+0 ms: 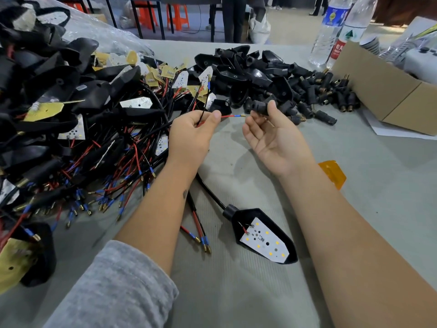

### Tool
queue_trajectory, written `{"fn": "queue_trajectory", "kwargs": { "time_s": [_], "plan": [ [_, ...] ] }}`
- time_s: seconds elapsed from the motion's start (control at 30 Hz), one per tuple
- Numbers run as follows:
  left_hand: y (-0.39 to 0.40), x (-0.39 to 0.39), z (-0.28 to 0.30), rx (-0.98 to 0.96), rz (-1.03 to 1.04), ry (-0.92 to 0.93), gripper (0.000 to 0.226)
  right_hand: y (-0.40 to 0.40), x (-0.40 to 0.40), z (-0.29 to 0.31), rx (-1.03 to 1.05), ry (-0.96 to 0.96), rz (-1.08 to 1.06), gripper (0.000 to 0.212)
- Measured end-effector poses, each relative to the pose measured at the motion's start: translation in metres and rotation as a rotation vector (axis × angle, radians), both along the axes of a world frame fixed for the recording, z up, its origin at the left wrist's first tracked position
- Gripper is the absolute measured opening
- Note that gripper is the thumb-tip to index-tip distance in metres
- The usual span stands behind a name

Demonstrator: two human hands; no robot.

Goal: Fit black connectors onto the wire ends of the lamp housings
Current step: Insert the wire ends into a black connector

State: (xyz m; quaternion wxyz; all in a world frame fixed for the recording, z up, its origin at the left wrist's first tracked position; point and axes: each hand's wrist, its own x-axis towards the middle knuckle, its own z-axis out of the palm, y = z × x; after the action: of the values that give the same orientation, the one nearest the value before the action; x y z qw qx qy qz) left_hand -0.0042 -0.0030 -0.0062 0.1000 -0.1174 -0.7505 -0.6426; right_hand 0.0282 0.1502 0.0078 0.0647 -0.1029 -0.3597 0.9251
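My left hand pinches a red wire and a black wire; the red wire's brass tip points right toward my right hand. My right hand is turned palm up and holds a black connector between thumb and fingertips, just right of the wire tip, a small gap apart. A black lamp housing with a white LED board lies on the table in front of me, its black cable running up under my left arm. Loose black connectors are piled at the back right.
A big tangle of housings and red and black wires covers the left. Empty black shells are heaped at the back centre. A cardboard box and two water bottles stand at the right. An orange lens lies by my right forearm.
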Motion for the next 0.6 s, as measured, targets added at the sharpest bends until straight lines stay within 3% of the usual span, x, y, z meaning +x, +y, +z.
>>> {"fn": "queue_trajectory", "kwargs": {
  "time_s": [0.6],
  "plan": [
    [0.0009, -0.0014, 0.0007, 0.069, 0.041, 0.036, 0.022, 0.0005, 0.0050, 0.0007, 0.104, 0.135, 0.129, 0.011]
  ]
}}
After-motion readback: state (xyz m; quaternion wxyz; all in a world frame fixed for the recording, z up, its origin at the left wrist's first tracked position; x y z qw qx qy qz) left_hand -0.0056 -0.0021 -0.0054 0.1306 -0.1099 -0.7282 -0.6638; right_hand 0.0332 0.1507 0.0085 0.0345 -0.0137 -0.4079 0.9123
